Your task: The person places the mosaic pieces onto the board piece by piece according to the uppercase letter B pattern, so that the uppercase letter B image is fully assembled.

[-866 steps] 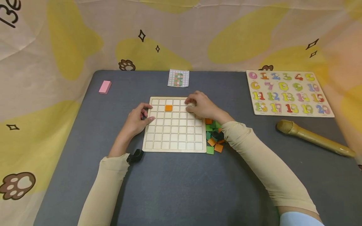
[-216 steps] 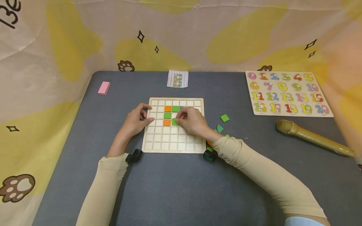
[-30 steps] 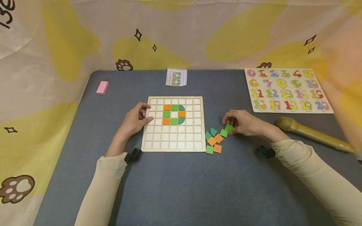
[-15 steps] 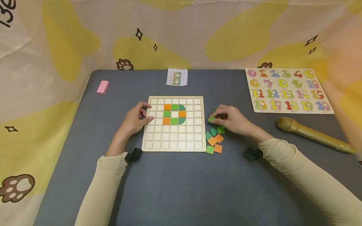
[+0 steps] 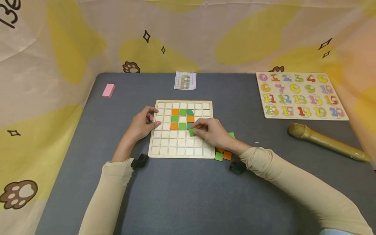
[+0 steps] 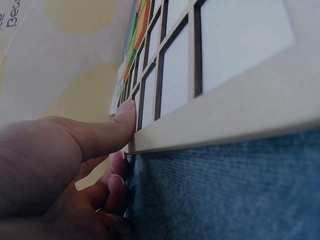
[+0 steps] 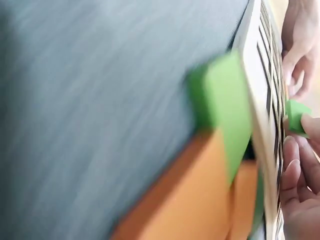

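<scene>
From the head, the grid board [image 5: 172,142] has orange, green and teal tiles [image 5: 182,126] in its squares. The right hand [image 5: 212,132] pinches a green tile [image 5: 192,132] just below them. The left hand [image 5: 143,123] spreads thumb and pointing finger on the board's edge. The number board [image 5: 287,88] — seen only here — holds colored numbers [image 5: 295,88].

The left wrist view shows its other fingers [image 6: 117,189] curled low beside the rim.

The right wrist view shows loose tiles [image 7: 190,190] close up — beside the board.

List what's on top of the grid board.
The grid board carries three orange squares, three green squares and two teal pieces, one partly covered. The right hand pinches another green tile over it; whatever lies beneath that hand is hidden. The left hand holds its left edge.
</scene>
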Available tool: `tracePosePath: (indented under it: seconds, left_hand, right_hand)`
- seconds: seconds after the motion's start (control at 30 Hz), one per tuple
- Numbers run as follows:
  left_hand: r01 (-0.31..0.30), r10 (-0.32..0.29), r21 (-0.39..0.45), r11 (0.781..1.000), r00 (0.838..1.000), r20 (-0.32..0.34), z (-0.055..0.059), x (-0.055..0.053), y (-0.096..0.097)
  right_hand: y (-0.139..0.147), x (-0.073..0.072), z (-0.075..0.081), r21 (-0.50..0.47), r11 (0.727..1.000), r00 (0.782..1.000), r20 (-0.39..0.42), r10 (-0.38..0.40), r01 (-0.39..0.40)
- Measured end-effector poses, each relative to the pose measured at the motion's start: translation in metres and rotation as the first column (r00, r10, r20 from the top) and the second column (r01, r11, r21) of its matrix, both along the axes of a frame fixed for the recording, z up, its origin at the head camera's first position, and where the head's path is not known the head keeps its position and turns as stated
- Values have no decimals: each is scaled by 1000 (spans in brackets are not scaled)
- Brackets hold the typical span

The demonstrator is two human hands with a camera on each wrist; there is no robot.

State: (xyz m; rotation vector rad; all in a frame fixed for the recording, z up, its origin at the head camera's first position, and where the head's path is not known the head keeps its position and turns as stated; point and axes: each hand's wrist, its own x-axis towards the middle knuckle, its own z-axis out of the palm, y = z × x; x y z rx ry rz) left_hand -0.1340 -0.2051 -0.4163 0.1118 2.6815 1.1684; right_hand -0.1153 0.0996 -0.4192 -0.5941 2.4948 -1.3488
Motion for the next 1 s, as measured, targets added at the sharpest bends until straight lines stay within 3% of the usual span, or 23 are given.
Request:
tracePosePath:
  seconds: [0.37,0.63,1.0]
  left_hand:
    - [-4,4,-5,1000,1000,-2,-1,0,0]
    - [-3,3,-7,1000,1000,-6,-2,-2,1]
    - [-5,5,-5,1000,1000,0,-1,-1,1]
  right_hand:
    - [-41,-2,3,-45,999,1000,4,-21,21]
    - [-53,-5,2,-53,998,999,14,-34,34]
    - [-63,-3,0,28,997,998,-1,-68,68]
